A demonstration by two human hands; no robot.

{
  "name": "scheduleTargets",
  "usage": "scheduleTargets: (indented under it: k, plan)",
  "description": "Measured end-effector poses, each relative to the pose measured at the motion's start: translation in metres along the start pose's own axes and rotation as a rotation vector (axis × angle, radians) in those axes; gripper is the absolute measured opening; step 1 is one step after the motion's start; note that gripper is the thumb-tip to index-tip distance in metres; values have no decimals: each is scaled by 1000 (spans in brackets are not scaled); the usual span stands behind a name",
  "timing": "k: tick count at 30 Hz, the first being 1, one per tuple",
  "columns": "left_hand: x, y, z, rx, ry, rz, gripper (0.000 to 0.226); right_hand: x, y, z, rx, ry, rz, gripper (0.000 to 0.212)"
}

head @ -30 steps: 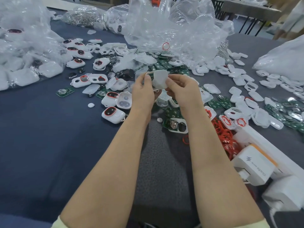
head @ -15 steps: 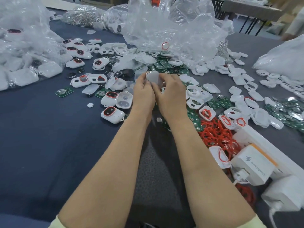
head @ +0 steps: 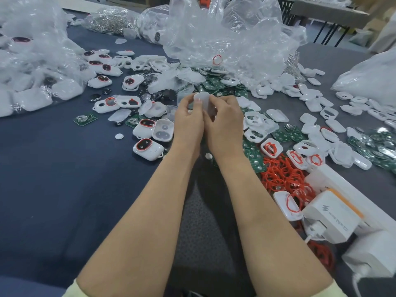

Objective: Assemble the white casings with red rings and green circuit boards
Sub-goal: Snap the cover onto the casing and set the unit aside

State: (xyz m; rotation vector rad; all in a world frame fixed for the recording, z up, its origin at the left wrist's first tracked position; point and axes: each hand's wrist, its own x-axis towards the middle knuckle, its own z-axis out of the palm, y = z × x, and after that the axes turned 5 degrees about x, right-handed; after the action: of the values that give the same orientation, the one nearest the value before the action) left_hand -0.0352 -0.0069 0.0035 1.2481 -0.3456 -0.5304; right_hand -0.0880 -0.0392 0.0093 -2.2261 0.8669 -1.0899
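From the head view, your left hand (head: pixel 188 123) and right hand (head: pixel 225 123) sit pressed side by side, and their curled fingertips pinch one smooth, rounded white casing (head: pixel 203 101) just above the dark felt-like table (head: pixel 53 179). Thin rubbery red rings (head: pixel 282 176) lie tangled near your right forearm. Flat green circuit boards (head: pixel 252 159) lie just beside them. Crinkled clear plastic bags (head: pixel 225 39) rise behind your hands.
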Motion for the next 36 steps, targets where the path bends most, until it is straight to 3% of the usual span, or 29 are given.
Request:
scheduleTargets:
  k: [4,9,13,16,21,23,28,32,36]
  plan:
    - [1,-1,-4,-26,8,14,7,-3,-3,3,30,6,-3,29]
    - [5,3,-6,-60,47,23,15,5,3,-7,161,-93,27,28]
    - [1,2,-2,-66,-58,4,18,10,11,-15,399,-18,223,16]
    - [-1,0,-2,4,-157,-23,22,12,17,-19,517,-62,323,14]
    - [-3,-1,-5,134,-222,104,13,14,21,-26,578,-93,334,13]
    - [-2,-3,-5,97,-237,47,16,14,21,-26,581,-94,341,13]
    - [-1,3,-5,-131,-247,-228,22,12,20,-22,317,-37,241,23]
    - [1,3,-6,-213,-212,-275,18,8,13,-19,64,-1,89,21]
    - [4,5,-8,-294,-181,-313,19,6,7,-16,-74,-92,11,17]
